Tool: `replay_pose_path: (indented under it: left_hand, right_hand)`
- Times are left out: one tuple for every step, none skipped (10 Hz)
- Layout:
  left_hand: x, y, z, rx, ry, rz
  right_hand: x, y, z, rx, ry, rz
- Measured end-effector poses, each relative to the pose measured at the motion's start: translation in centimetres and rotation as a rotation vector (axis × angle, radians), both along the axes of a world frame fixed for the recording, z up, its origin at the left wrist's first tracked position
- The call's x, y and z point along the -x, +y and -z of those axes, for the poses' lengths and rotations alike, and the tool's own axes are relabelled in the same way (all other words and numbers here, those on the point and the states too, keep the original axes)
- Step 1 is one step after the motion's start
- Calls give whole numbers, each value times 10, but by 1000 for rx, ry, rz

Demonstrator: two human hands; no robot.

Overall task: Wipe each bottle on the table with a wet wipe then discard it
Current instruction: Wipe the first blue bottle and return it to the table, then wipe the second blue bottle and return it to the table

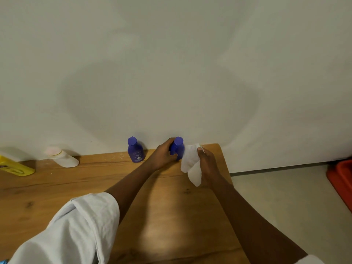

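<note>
Left hand [163, 155] fingers clamped on blue bottle [178, 147]; right hand [206, 162] fingers pinch wet wipe [190, 161] against it.

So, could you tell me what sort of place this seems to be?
Probably a plain room at home: a wooden table set against a bare white wall, with toiletry bottles such as a blue lotion bottle along its back edge.

Two bottles [135, 150] [178, 147] were deep blue, one with small white lettering. The wipe [190, 164] was white. A yellow bottle [16, 166] and a white bottle [62, 158] with a pale pink cap lay on a brown wood-grain table [171, 216]. The sleeve [76, 229] was white, the wall [171, 63] off-white, a bin [341, 178] red.
</note>
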State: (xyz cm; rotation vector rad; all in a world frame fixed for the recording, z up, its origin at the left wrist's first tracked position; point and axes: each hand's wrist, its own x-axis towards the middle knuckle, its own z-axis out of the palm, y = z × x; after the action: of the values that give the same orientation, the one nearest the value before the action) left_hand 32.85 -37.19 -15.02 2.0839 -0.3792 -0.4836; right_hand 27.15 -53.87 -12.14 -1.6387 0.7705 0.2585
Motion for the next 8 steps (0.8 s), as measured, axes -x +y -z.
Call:
replay_pose_path:
  left_hand:
    - [2,2,-3,7,25,-13]
    - [3,6,-6,7,20,-22]
    - [6,12,-17,-4,5,-32]
    - [12,18,-45,-23,-87,-77]
    - [17,45,-81,-60,-459,-137]
    - [14,85,-93,-208,-667,-268]
    - [11,107,-65,-342,-570,-283]
    - [19,110,-45,-296,-357,-300]
  right_hand:
    - [3,-5,-2,-65,54,32]
    - [4,-6,-4,-107,86,69]
    - [10,-3,-10,-83,84,80]
    - [20,-5,-12,-138,20,17]
    - [34,-8,-13,-139,-51,16]
    - [47,-16,-3,-87,-84,61]
    - [58,-14,-5,-67,-92,84]
    - [72,-9,-10,-72,-100,103]
